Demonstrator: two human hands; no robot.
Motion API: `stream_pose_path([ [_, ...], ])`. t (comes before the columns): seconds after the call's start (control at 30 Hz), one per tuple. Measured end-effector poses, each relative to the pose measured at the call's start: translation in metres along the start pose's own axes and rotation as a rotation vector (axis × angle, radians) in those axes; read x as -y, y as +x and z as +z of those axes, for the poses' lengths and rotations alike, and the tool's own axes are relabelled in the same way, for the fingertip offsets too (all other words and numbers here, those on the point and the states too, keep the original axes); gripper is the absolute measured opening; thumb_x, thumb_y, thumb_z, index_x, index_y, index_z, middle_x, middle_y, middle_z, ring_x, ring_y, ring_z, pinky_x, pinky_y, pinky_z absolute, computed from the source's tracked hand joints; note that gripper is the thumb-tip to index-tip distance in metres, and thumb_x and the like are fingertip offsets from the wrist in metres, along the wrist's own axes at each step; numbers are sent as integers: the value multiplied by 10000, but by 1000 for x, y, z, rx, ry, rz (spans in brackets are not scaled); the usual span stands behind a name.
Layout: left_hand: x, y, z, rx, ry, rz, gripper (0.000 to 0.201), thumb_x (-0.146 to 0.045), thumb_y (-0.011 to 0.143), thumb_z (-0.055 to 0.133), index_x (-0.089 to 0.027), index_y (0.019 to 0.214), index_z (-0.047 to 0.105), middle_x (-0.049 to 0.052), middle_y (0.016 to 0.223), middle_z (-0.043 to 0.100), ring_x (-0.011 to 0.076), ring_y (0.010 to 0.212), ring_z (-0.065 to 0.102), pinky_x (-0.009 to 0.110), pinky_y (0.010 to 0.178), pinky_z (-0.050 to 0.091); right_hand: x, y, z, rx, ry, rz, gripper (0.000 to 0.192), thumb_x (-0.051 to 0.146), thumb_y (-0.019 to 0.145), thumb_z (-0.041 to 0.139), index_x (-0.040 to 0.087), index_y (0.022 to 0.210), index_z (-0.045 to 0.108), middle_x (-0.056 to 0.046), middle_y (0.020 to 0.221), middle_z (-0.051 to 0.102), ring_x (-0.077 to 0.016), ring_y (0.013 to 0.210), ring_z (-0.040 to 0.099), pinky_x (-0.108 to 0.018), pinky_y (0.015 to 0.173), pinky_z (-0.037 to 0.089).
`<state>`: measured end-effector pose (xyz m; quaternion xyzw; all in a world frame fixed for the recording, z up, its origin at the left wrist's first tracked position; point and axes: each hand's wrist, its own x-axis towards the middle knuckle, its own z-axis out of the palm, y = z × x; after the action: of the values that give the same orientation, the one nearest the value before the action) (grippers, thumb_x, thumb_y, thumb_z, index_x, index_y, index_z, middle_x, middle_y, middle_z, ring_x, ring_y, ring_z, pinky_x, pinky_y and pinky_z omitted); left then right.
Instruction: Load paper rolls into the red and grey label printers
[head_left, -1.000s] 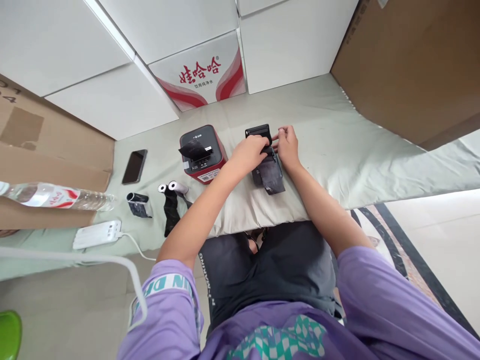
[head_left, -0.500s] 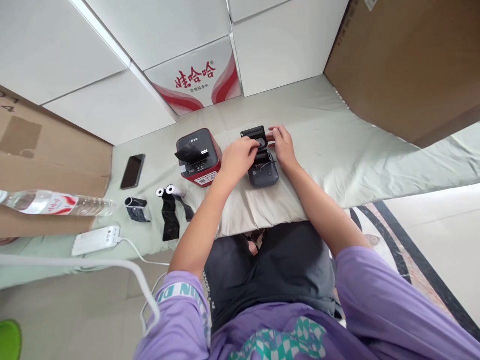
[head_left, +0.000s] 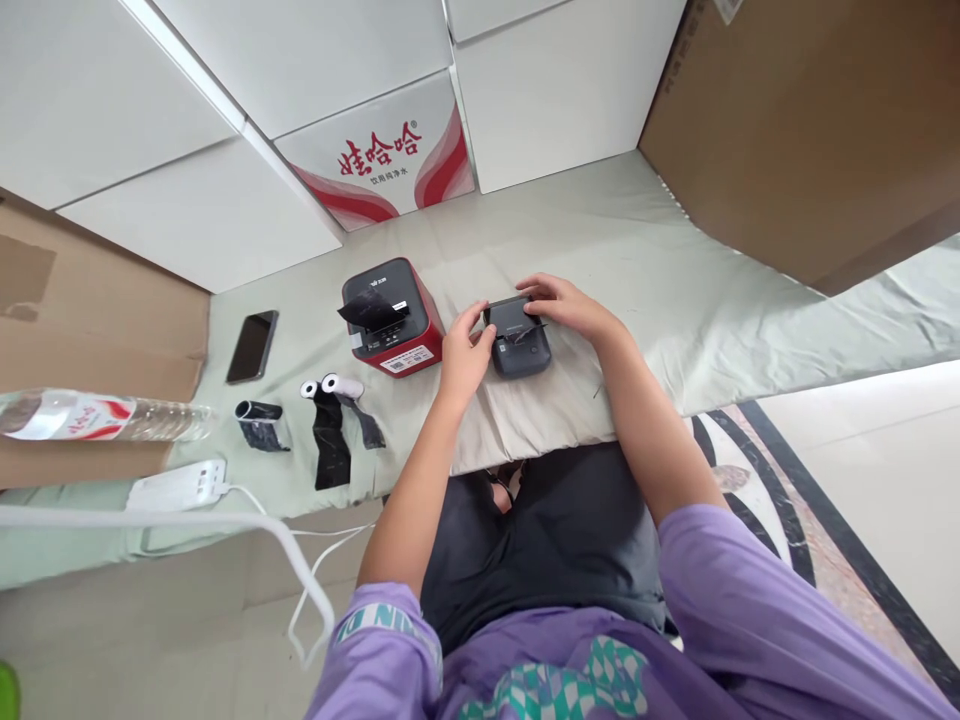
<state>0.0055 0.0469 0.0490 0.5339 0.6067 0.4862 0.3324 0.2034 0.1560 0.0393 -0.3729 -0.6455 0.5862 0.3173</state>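
A small dark grey label printer (head_left: 519, 345) lies on the pale cloth-covered table (head_left: 675, 290) in front of me, its lid down. My left hand (head_left: 463, 355) rests against the printer's left side, fingers touching its edge. My right hand (head_left: 561, 303) lies over the printer's top right part, fingers pressing on the lid. A bit of dark paper shows at the lid seam.
A red and black printer (head_left: 388, 318) with dark paper sticking out stands to the left. Further left are two white paper rolls (head_left: 334, 388) with dark strips, another roll (head_left: 259, 422), a phone (head_left: 252, 346), a power strip (head_left: 178, 485) and a lying water bottle (head_left: 90, 417). Cardboard boxes (head_left: 787, 120) border the table.
The small printer's lid, open a second ago with a dark strip hanging out, is now down. Both hands moved from inside the printer onto its top and side.
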Motion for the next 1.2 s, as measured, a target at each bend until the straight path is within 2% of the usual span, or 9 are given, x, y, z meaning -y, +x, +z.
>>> stream_pose_path([
  [0.13,10,3,4,25,-327,-240,522,-108,953,684,-179,1469,654,138,1607,589,263,1525,535,422,1303,418,0,-3,-4,92,-51,17,613,335,723,779,192,1306,655,-115,1260,744,-314,1229,675,-521,1153,499],
  [0.23,14,3,4,28,-438,-306,569,-122,928,744,-196,1484,646,130,1633,561,286,1563,483,434,1315,402,-2,-3,-4,128,-89,-12,629,338,753,763,193,1354,647,-115,1299,727,-317,1263,656,-526,1165,492],
  [0.37,13,1,7,-5,-457,-299,589,-98,908,776,-185,1478,653,130,1613,583,285,1564,481,418,1334,364,-4,-3,-4,149,-110,-48,690,353,759,752,205,1419,612,-109,1302,711,-310,1233,652,-527,1155,494],
  [0.57,6,-2,13,-39,-441,-290,575,-30,962,663,-150,1522,613,139,1607,581,229,1536,518,376,1333,356,-5,-5,-2,160,-48,-71,706,396,739,786,233,1400,601,-98,1295,712,-306,1238,647,-494,1137,502],
  [0.87,8,-10,12,-30,-264,-248,462,-111,1009,629,-172,1467,656,155,1584,603,251,1476,590,418,1252,485,-3,-5,3,-24,65,66,625,424,747,751,262,1338,627,-75,1333,719,-235,1059,688,-410,932,592],
  [0.97,0,-31,-11,-149,-120,-83,376,-162,1022,576,-170,1377,701,157,1477,692,251,1368,678,390,1151,567,-1,-6,3,-68,54,59,595,462,787,727,253,1334,622,-81,1332,720,-233,1092,678,-387,905,584],
  [1.07,-12,-53,-58,-428,232,100,355,-205,1037,505,-170,1309,730,146,1301,752,255,1252,716,385,1074,585,-3,-4,3,-163,20,23,552,481,815,708,247,1308,624,-95,1313,717,-244,1117,665,-370,851,582],
  [1.13,-18,-59,-93,-560,538,80,342,-189,997,539,-178,1256,762,146,1275,727,283,1252,686,410,1114,537,-5,-3,3,-210,2,-3,518,477,827,702,251,1288,627,-93,1269,721,-247,1095,669,-364,811,582],
  [1.2,-21,-58,-122,-536,712,12,366,-177,973,547,-191,1259,776,138,1236,709,280,1156,701,398,1074,534,-8,-1,3,-239,-6,-19,495,468,831,704,258,1273,626,-86,1229,722,-249,1075,674,-359,780,584],
])
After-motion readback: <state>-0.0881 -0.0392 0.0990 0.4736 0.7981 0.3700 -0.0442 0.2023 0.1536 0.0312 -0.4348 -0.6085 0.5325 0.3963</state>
